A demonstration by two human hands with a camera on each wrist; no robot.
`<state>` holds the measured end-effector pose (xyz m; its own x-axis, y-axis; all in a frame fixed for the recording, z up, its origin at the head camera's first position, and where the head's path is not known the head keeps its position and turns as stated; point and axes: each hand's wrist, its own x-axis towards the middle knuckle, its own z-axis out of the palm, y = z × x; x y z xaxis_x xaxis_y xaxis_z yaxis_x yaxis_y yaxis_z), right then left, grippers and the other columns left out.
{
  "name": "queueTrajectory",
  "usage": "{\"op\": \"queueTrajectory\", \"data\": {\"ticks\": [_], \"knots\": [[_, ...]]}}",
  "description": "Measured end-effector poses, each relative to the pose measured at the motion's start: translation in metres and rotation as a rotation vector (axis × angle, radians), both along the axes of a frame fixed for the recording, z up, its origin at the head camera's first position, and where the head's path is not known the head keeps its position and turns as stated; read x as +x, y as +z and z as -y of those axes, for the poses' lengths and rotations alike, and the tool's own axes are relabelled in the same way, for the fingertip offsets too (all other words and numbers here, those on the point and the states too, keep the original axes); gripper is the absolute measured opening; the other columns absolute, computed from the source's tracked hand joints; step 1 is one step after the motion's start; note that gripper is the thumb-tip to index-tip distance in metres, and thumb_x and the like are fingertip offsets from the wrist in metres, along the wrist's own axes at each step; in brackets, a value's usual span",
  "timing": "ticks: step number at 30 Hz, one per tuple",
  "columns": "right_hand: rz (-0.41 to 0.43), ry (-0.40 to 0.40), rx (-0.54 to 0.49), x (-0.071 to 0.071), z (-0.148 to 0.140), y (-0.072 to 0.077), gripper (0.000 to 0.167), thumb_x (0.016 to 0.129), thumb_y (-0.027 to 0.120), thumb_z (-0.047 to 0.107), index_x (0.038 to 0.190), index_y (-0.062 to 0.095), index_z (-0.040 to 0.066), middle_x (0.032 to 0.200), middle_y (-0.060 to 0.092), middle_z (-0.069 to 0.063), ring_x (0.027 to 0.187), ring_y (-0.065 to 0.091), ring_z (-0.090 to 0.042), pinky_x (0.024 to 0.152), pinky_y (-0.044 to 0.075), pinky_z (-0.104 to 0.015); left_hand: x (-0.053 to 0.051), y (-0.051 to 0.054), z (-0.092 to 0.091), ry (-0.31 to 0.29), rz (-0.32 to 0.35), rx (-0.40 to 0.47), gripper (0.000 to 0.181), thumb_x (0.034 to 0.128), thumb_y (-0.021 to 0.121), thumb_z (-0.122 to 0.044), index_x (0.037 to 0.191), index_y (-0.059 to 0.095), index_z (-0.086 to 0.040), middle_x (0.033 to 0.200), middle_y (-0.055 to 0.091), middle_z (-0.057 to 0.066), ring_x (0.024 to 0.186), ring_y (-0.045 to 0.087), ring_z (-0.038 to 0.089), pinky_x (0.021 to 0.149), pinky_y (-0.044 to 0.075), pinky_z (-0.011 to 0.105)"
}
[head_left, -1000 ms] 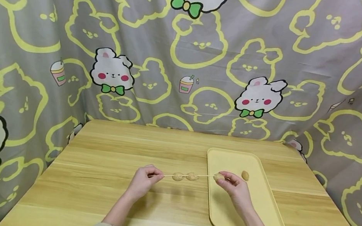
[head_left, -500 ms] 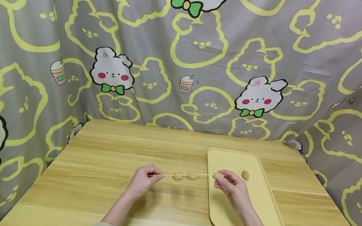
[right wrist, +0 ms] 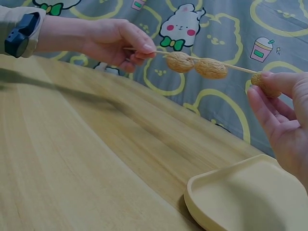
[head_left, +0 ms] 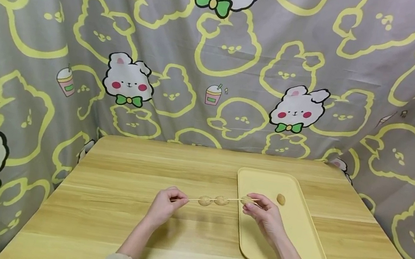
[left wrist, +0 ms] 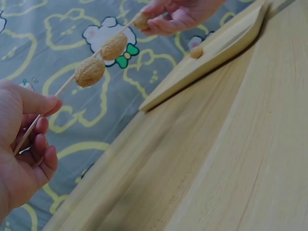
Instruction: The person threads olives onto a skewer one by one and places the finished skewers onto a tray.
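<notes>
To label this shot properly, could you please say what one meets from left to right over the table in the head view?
Left hand, first lump on the stick, second lump, third lump, loose lump on the tray.

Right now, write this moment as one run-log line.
left hand: grips skewer | right hand: pinches end piece | between hands: two threaded pieces | tray: one loose piece

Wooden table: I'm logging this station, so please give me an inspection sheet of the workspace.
Surface: wood-grain table, yellow tray on it.
Job's things: thin skewer with two brown lumps mid-length; third lump towards one end; loose lump lying in the tray.
Clutter: nothing seen.
Hands: left hand pinches the skewer near its other end; right hand holds the third lump.
Cables: nothing seen.
Surroundings: grey cartoon-print curtain behind and on both sides.
</notes>
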<state>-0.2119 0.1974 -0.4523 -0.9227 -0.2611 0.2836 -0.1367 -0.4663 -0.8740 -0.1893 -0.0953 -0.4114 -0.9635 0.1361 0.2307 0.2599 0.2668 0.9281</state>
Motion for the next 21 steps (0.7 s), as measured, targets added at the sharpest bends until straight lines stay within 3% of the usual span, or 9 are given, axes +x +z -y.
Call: {"op": "queueTrajectory", "data": {"ticks": [21], "knots": [[-0.001,0.030,-0.056,0.000,0.013,-0.002,0.035,0.086,0.045,-0.018,0.101,0.065,0.006,0.088,0.064,-0.007,0.079,0.064,-0.016,0.076,0.052,-0.026,0.002,0.002,-0.001,-0.011,0.022,0.004,0.006,0.0827,0.063,0.004,0.083,0.066,0.009,0.082,0.060,0.009,0.079,0.052,0.016,0.068,0.044,0.023]]}}
